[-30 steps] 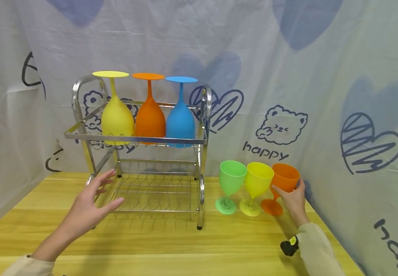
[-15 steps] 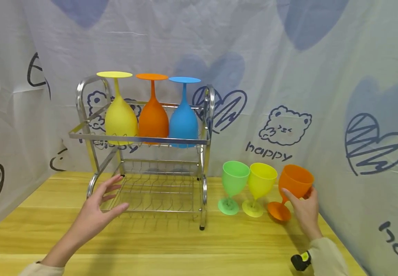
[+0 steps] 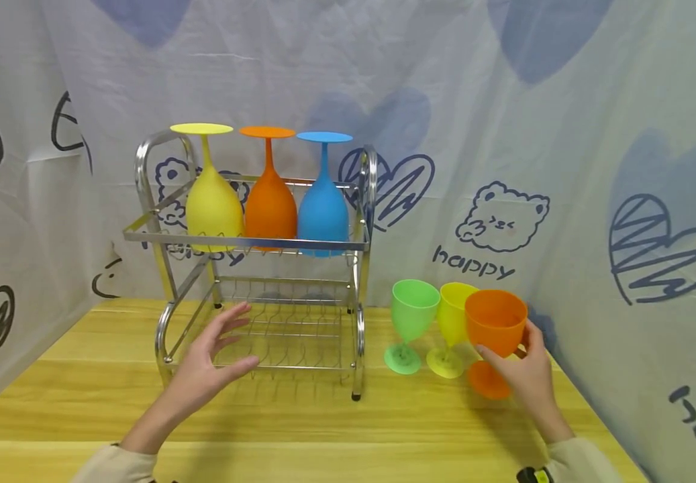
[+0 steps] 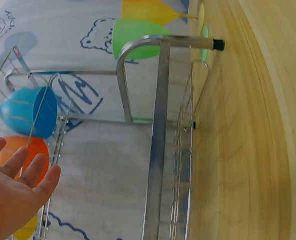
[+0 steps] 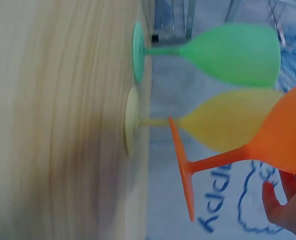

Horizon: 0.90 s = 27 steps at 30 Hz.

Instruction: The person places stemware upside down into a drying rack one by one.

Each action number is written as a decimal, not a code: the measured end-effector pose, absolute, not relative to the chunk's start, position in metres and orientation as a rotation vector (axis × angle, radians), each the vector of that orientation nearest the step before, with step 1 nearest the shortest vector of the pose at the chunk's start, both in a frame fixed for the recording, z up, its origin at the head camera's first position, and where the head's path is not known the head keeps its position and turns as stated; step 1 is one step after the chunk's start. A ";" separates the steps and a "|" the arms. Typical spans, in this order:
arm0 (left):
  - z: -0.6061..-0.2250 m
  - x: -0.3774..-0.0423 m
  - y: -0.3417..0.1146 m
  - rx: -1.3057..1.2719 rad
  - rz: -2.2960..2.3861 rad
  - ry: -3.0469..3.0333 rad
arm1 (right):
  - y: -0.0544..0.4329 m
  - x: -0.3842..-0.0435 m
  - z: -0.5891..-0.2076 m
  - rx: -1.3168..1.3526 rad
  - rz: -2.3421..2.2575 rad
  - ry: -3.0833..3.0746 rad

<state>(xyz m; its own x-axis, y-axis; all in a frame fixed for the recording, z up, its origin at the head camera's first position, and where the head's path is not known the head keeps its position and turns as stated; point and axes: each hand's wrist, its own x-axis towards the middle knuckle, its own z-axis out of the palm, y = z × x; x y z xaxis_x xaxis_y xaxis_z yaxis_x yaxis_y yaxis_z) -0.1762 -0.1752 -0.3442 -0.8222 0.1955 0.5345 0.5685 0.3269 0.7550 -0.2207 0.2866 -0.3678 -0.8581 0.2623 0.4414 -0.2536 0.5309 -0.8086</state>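
My right hand point(image 3: 523, 376) grips the bowl of an orange goblet point(image 3: 495, 322) from its right side. In the right wrist view the goblet's foot point(image 5: 183, 170) is off the table and tilted. A yellow goblet point(image 3: 452, 322) stands upright just behind and left of it, partly hidden. Left of that stands a green goblet point(image 3: 413, 312). My left hand point(image 3: 209, 362) is held in front of the metal rack point(image 3: 245, 240), fingers spread and holding nothing. Upside down on the rack's top tier are a yellow goblet point(image 3: 215, 208), an orange goblet point(image 3: 270, 208) and a blue goblet point(image 3: 323, 215).
The rack's lower wire tier point(image 3: 287, 335) holds no goblets. Its legs stand on the wooden table point(image 3: 299, 429). A patterned cloth point(image 3: 474, 80) hangs behind the table and along both sides.
My right hand has lifted the orange goblet off the table and brought it nearer, in front of the yellow one. My left hand has shifted right. The goblets on the rack stay put.
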 end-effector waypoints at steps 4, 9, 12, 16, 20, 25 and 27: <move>-0.343 -0.179 -0.163 -0.701 -1.516 -2.244 | 0.272 -0.216 -0.363 0.094 1.264 -2.242; -0.342 -0.181 -0.150 -0.714 -1.546 -2.246 | 0.258 -0.210 -0.359 0.237 1.190 -2.244; -0.342 -0.182 -0.142 -0.719 -1.559 -2.255 | 0.250 -0.207 -0.360 0.335 1.128 -2.244; -0.343 -0.184 -0.132 -0.741 -1.555 -2.256 | 0.240 -0.205 -0.361 0.466 1.055 -2.240; -0.345 -0.184 -0.120 -0.750 -1.554 -2.276 | 0.231 -0.204 -0.361 0.590 0.995 -2.231; -0.346 -0.186 -0.107 -0.796 -1.564 -2.278 | 0.221 -0.200 -0.360 0.687 0.926 -2.238; -0.347 -0.187 -0.102 -0.831 -1.563 -2.265 | 0.217 -0.198 -0.360 0.723 0.900 -2.244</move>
<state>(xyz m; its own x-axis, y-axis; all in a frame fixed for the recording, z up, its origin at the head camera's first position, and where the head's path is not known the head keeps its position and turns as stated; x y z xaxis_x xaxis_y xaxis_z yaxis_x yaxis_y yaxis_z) -0.1869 -0.1019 -0.3471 -0.8003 0.3042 0.5168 0.5910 0.2546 0.7654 -0.1984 0.2167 -0.3601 -0.6660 -0.2554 0.7008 -0.6689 0.6203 -0.4097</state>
